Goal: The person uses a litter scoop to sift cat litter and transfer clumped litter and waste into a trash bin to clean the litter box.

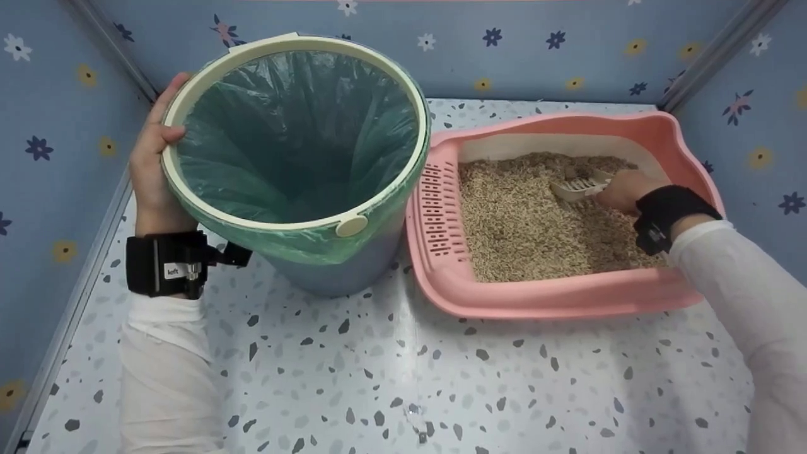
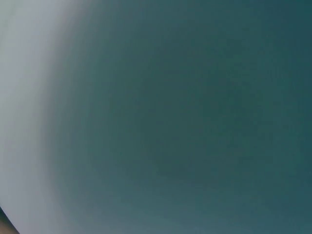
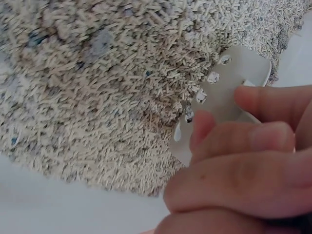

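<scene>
At the left, a round trash bin [image 1: 331, 280] with a cream rim is lined with a green plastic bag [image 1: 265, 157]. My left hand [image 1: 154, 173] grips its left side, thumb over the rim and fingers along the outside. The left wrist view shows only a blurred green surface. To the right, a pink litter box [image 1: 567, 296] holds pale pellet litter [image 1: 517, 227]. My right hand [image 1: 623, 191] grips a slotted litter scoop [image 1: 577, 188] by its handle. In the right wrist view the scoop's slotted head [image 3: 234, 73] lies against the litter, partly hidden behind the fingers [image 3: 229, 185].
Blue flowered wall panels [image 1: 454, 44] close in the back and both sides. The speckled white floor [image 1: 378, 378] spreads in front. A perforated pink ledge [image 1: 435, 208] forms the litter box's left side, close beside the bin.
</scene>
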